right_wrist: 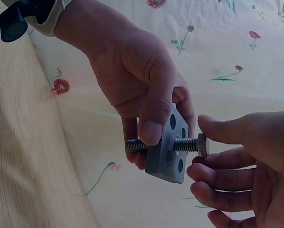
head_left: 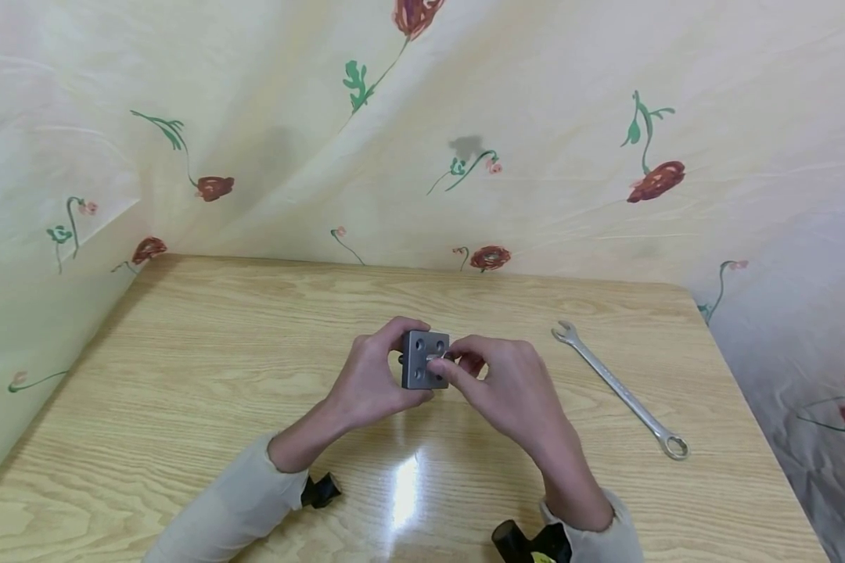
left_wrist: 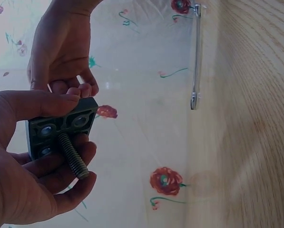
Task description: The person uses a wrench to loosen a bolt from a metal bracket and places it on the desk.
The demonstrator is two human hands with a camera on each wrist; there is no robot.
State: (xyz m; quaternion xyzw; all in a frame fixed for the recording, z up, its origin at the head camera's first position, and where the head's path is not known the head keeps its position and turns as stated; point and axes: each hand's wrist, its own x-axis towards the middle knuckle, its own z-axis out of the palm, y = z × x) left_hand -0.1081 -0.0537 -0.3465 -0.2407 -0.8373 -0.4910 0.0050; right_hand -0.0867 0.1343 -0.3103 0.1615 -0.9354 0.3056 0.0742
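The dark grey, square, thick, metal-looking block [head_left: 417, 360] is in my left hand [head_left: 369, 375], held up off the pale wood-grained tabletop [head_left: 218, 352] at twelve o'clock from me. One face is flat and dull, with a round hole near each corner. The opposite face, seen from my left wrist, is ribbed, with raised rims around the holes.

A silver-grey, threaded, hex-headed metal bolt [right_wrist: 184, 144] runs through the middle. A stretch of thread shows between the flat face and the head, so the head stands off the block, and more thread sticks out of the ribbed side.

My left fingers grip the block from nine o'clock, the thumb along one edge and the others around the opposite one. My right hand [head_left: 514, 383] comes in from about four o'clock, thumb and forefinger lightly pinching the bolt at its head; how firmly, I can't tell.

At three o'clock from the block, well apart, a long silver metal wrench [head_left: 611, 381] lies flat, its forked end towards half past ten and its ring end towards half past four.
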